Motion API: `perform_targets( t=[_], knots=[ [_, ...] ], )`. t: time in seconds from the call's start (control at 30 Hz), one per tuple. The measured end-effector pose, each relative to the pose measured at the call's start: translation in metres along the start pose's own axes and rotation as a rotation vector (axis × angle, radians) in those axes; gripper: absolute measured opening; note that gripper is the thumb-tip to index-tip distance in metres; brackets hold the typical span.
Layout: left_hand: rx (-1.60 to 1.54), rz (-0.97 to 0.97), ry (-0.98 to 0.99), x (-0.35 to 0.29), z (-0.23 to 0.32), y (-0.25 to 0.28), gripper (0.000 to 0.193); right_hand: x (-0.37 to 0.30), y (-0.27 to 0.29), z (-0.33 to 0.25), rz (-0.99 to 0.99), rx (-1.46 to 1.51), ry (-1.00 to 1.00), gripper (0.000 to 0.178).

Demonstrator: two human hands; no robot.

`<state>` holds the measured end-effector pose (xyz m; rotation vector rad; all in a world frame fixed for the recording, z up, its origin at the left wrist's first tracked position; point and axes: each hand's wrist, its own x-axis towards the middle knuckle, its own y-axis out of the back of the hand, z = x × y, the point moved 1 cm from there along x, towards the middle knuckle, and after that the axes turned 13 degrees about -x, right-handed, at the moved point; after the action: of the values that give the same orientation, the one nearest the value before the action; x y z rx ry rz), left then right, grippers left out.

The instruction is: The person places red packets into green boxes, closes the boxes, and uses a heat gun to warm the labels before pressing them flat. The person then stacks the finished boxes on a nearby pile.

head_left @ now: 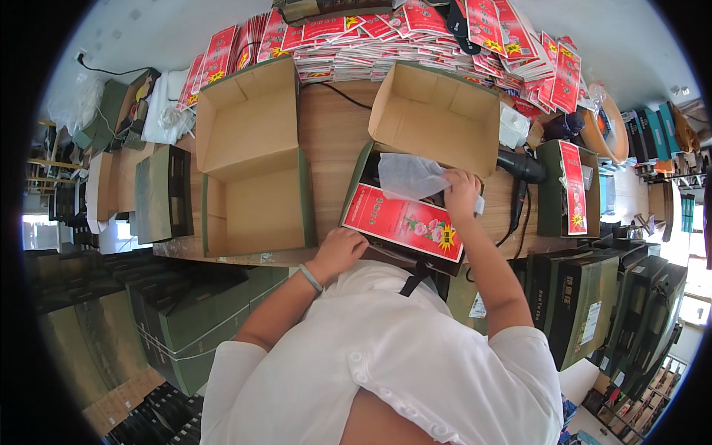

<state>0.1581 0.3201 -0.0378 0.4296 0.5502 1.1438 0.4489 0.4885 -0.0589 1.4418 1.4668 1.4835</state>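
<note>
In front of me stands an opened green shoe box (362, 156) with a brown cardboard inside, its lid tipped back. A red printed card (397, 219) with pink flowers and a yellow starburst lies across its near half. My right hand (461, 194) is closed on a sheet of thin white wrapping paper (409, 175) over the box's far half. What lies under the paper is mostly hidden. Beside the box's near left corner rests my left hand (340, 252), its fingers loosely curled with nothing visible in them. An opened, empty shoe box (256, 215) stands to the left.
Piles of red cards (348, 59) line the table's back. A black hair dryer (521, 166) with a cord lies right of the box. Further right stands another green box (552, 193) with a red card. A closed box (159, 194) is at the left; stacked boxes (586, 297) flank me.
</note>
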Motion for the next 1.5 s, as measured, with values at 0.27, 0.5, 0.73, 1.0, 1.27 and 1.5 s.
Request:
perform_targets(
  t=[0.27, 0.5, 0.73, 1.0, 1.27, 1.5],
  knots=[
    [0.11, 0.114, -0.241, -0.009, -0.004, -0.001, 0.018, 0.086, 0.07, -0.004, 0.147, 0.025, 0.091, 0.022],
    [0.047, 0.02, -0.156, 0.002, -0.005, -0.004, 0.02, 0.071, 0.095, -0.038, 0.209, 0.003, 0.049, 0.024],
    [0.071, -0.132, -0.056, -0.005, 0.002, -0.006, 0.031, -0.088, 0.086, -0.081, -0.53, 0.394, 0.131, 0.016],
    [0.089, -0.312, 0.032, 0.003, 0.0, -0.001, 0.031, -0.113, 0.034, -0.093, -0.944, -0.097, 0.3, 0.02],
    [0.197, -0.169, -0.03, -0.001, -0.004, -0.023, 0.036, -0.118, 0.022, -0.098, -0.96, -0.25, 0.374, 0.013],
    [0.198, -0.166, 0.069, 0.003, 0.015, -0.016, 0.048, -0.15, 0.069, -0.068, -0.807, -0.149, 0.147, 0.014]
  ],
)
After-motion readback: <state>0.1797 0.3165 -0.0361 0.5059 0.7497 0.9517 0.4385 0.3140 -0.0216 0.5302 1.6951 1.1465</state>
